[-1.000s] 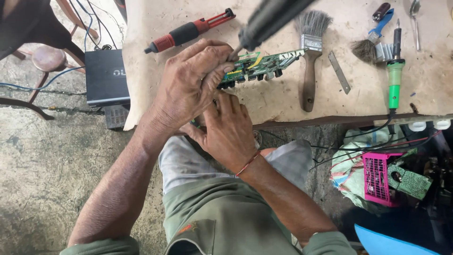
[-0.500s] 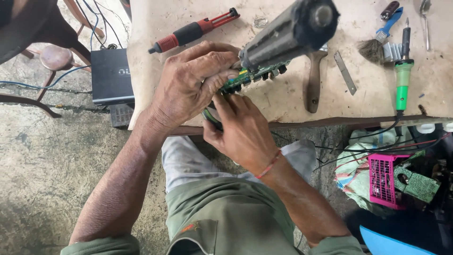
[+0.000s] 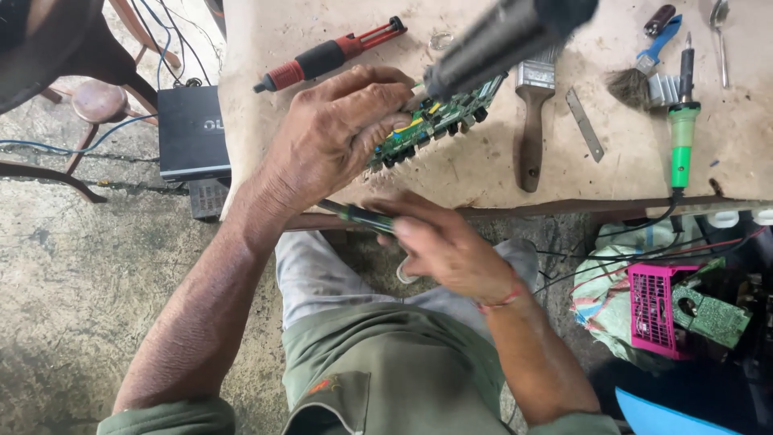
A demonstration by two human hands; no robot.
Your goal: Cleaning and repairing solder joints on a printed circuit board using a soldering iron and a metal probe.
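My left hand grips the near end of a green circuit board, which lies tilted on the worn wooden tabletop. Below the table edge, over my lap, my right hand is closed on a slim green-handled tool whose shaft points left under my left wrist. A dark, blurred cylinder hangs close to the camera, above the far end of the board. What holds the cylinder is not visible.
On the table lie a red-and-black pump-like tool, a paintbrush, a metal strip, a small brush and a green soldering iron. A black box sits on the floor at left. A pink grille lies at lower right.
My right hand has dropped from beside the board to below the table edge, holding the slim tool. The blurred dark cylinder has shifted up and to the right. My left hand keeps the board.
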